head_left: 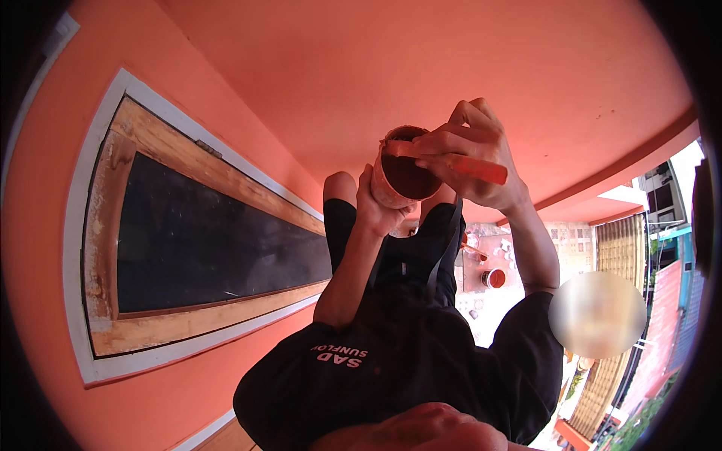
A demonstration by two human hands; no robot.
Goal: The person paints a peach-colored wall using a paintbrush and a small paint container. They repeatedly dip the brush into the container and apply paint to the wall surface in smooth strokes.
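Observation:
My left hand is wrapped round a paint-smeared cup from its side and underneath. The cup is tilted so that its mouth and dark, paint-stained inside show. My right hand grips a paintbrush with an orange-red handle, the fingers bent round it above the cup's rim. The brush's head reaches into the cup's mouth, close to the far inner wall. How much paint is in the cup I cannot make out.
Orange painted wall spreads in front and to the left. On the left is a wooden frame with a dark pane and white border. Far below stands an open bucket with orange contents. A bamboo-like structure and roofs lie right.

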